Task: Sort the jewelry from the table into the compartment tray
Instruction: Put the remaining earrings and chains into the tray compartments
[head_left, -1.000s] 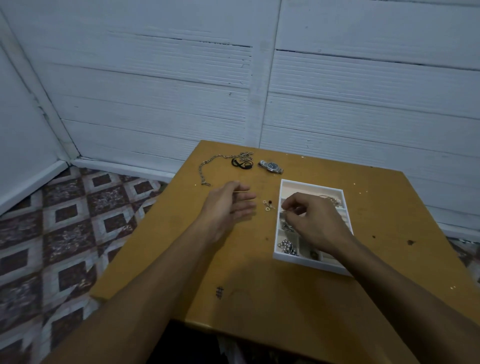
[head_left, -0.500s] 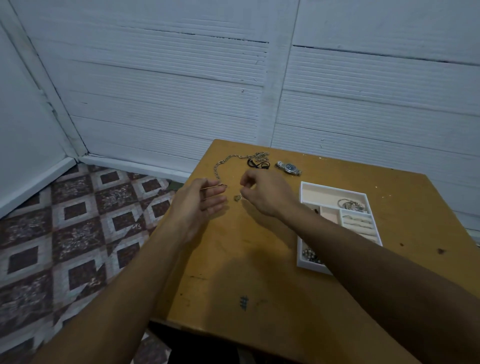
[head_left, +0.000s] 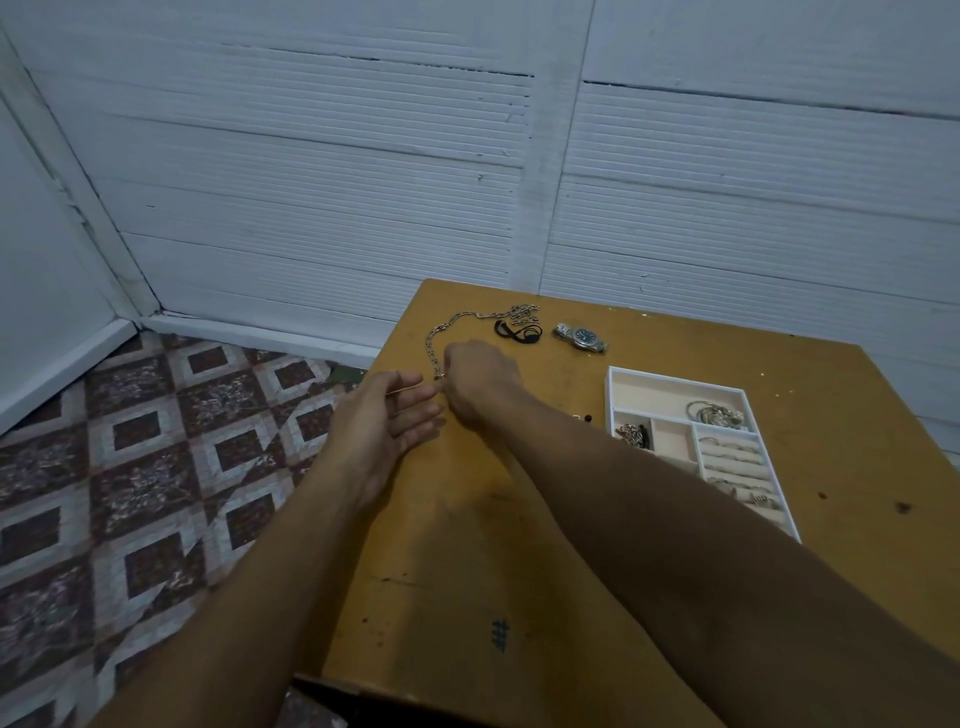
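Jewelry lies partly on the wooden table (head_left: 519, 545) and partly in the white compartment tray (head_left: 675, 381), which sits toward the table's right side. In the tray, the far compartment holds silver bracelets (head_left: 714, 414) at its right end, a small left compartment holds a tangled silver cluster (head_left: 630, 432), and the padded slots on the right hold rings (head_left: 737, 465). Along the table's far edge lie a long silver chain (head_left: 457, 325), a black cord (head_left: 517, 331) just to its right, and then a steel wristwatch (head_left: 580, 336), well apart from the tray. Two tiny items (head_left: 583, 417), one of them a dark bead, lie on the table between the right forearm and the tray's left wall. The right hand (head_left: 478, 379) reaches across to the near end of the chain. Its fingers are curled and pinch a small piece (head_left: 440, 375) at their tips; whether that piece touches the chain cannot be told. The left hand (head_left: 384, 421) hovers at the table's left edge, close to the right hand, palm turned inward with the fingers stretched nearly straight. A thin gold-coloured wire (head_left: 404, 391) lies between its thumb and forefinger, but the picture does not show whether it is pinched there. Behind the table stand white ribbed wall panels (head_left: 311, 182), and patterned tiles (head_left: 130, 467) cover the floor to the left.
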